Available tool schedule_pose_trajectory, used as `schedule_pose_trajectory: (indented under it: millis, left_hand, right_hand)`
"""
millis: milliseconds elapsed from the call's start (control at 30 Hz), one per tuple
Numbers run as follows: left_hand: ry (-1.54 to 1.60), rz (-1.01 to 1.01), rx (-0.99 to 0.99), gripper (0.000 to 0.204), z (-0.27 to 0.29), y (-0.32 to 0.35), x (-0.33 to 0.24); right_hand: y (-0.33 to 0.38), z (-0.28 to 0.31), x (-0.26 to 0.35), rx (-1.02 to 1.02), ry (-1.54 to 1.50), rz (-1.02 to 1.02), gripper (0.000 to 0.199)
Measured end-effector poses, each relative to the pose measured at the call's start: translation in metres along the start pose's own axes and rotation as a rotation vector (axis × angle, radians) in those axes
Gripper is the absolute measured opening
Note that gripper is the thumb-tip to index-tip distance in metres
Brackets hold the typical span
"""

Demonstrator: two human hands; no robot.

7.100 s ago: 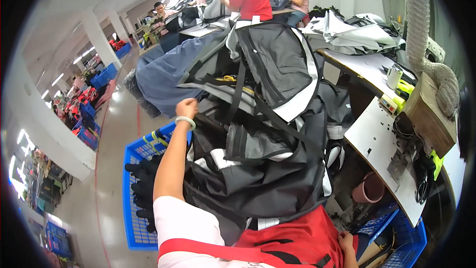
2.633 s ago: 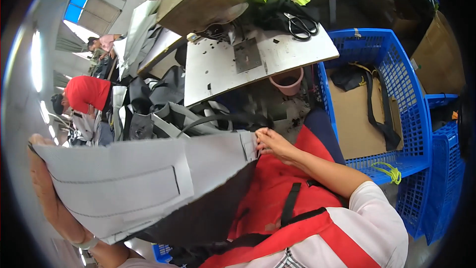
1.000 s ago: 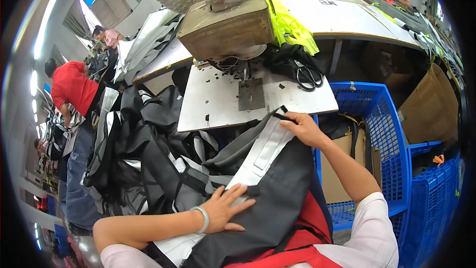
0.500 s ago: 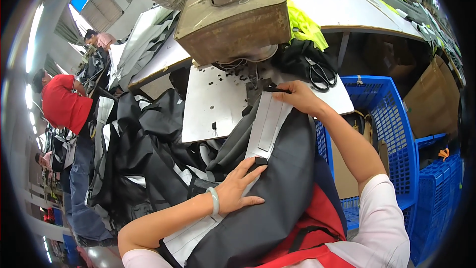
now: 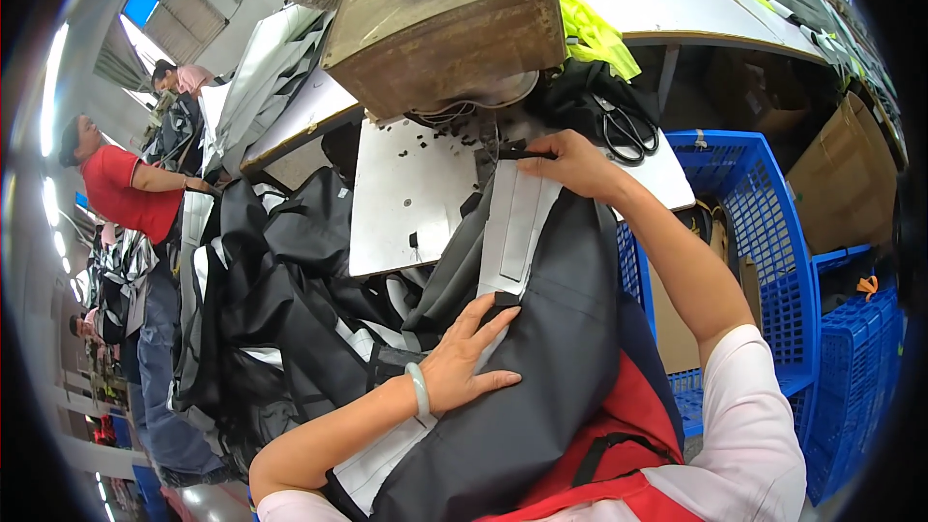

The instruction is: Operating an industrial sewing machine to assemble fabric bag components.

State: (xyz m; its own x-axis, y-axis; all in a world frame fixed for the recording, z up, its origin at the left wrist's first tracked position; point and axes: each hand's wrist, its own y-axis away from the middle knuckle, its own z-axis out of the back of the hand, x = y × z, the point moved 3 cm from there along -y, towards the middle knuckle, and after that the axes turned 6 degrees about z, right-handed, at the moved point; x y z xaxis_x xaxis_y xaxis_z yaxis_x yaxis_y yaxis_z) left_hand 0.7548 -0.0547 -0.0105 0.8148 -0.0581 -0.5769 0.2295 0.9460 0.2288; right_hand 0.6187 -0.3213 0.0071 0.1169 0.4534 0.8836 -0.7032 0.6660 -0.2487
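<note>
A large piece of dark grey coated fabric (image 5: 546, 358) lies across my lap and up onto the white machine table (image 5: 387, 203). Along it runs a white backing strip (image 5: 509, 232) with a stitched rectangular outline. At the far end of this strip, my right hand (image 5: 580, 168) pinches a short black strap (image 5: 527, 154), close to the sewing machine's needle area. My left hand (image 5: 467, 364) lies flat on the fabric with its fingers spread, the fingertips beside a small black tab (image 5: 506, 300). A pale bangle sits on the left wrist.
A worn boxy metal hood (image 5: 445, 34) hangs over the table. Black scraps litter the tabletop, and black-handled scissors (image 5: 628, 130) lie at its right. Blue plastic crates (image 5: 788, 271) stand on the right. More black fabric (image 5: 290, 300) is heaped left, near a person in red (image 5: 135, 188).
My right hand and the far end of the fabric have shifted slightly left and away from me. My left hand stays spread on the fabric. The person in red now stretches an arm forward.
</note>
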Motion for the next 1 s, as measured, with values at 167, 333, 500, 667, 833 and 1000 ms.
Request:
schedule_pose_trajectory:
  millis: [167,333,500,667,833,1000]
  left_hand:
    - [0.026,0.032,-0.004,0.082,-0.002,0.002,0.0]
    - [0.123,-0.031,-0.004,0.075,-0.017,0.004,0.005]
    - [0.23,-0.068,0.029,0.042,0.009,0.019,-0.012]
    - [-0.249,0.13,-0.447,0.037,0.021,0.021,0.034]
    - [-0.089,0.511,-0.237,0.039,-0.005,0.03,0.123]
    - [0.577,0.377,-0.194,0.019,0.007,0.02,0.056]
  right_hand:
    - [-0.001,-0.001,0.006,0.053,0.123,0.004,0.042]
    - [0.032,-0.004,0.007,0.061,0.156,-0.018,0.038]
    - [0.161,0.025,-0.075,-0.4,-0.137,-0.3,0.035]
    - [0.313,0.045,-0.103,-0.761,-0.704,-0.361,0.055]
    - [0.375,0.087,-0.049,-1.036,-0.833,-0.477,0.043]
    - [0.446,0.138,-0.087,-0.564,0.053,-0.547,0.028]
